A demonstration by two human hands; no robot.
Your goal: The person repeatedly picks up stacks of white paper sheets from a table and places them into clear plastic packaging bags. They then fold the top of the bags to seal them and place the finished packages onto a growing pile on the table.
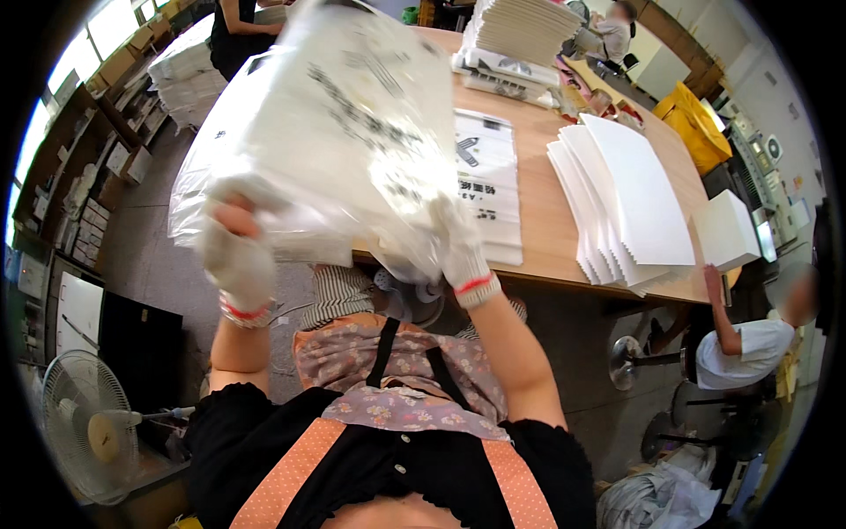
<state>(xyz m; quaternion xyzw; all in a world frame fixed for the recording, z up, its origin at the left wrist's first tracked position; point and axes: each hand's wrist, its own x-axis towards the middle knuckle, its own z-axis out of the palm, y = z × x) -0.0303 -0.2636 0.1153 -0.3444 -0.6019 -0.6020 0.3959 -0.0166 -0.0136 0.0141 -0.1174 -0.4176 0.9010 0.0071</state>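
A large clear plastic bag (344,115) with dark printing and white sheets inside is raised above the table's near edge, smeared by motion. My left hand (236,260), in a white knit glove with a red cuff and bare fingertips, is closed on the bag's lower left corner. At the lower right edge my right hand (460,251), gloved alike, grips the same bag; its fingertips are partly lost in the glare of the plastic. Beside that hand, a flat printed plastic bag (498,198) lies on the table. More clear plastic (198,189) shows behind the raised bag on the left.
On the wooden table (538,150) stand fanned white sheets (634,194) at right and a tall white stack (520,35) at the back. A seated co-worker (745,348) is at the right end; another person (236,35) stands far left. A fan (92,423) is at lower left.
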